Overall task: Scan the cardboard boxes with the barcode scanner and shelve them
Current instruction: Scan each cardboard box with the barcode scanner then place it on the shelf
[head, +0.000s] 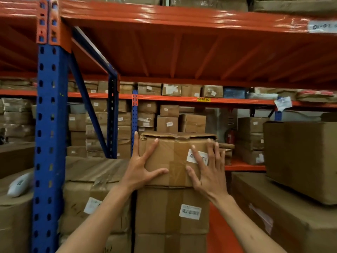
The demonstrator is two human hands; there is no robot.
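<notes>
Both hands, left hand (141, 166) and right hand (209, 169), press spread-fingered against a taped cardboard box (175, 159) topping a box stack (171, 212); bare orange shelf (217, 232) lies right.

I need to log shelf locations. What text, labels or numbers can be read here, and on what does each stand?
"00 03 02": yellow tag on the orange rear shelf beam.
"01-02", then cut off: white paper label on the orange upper shelf beam.
Barcode sticker on the top brown cardboard box: too blurred.
White label on the box below: too blurred.
</notes>
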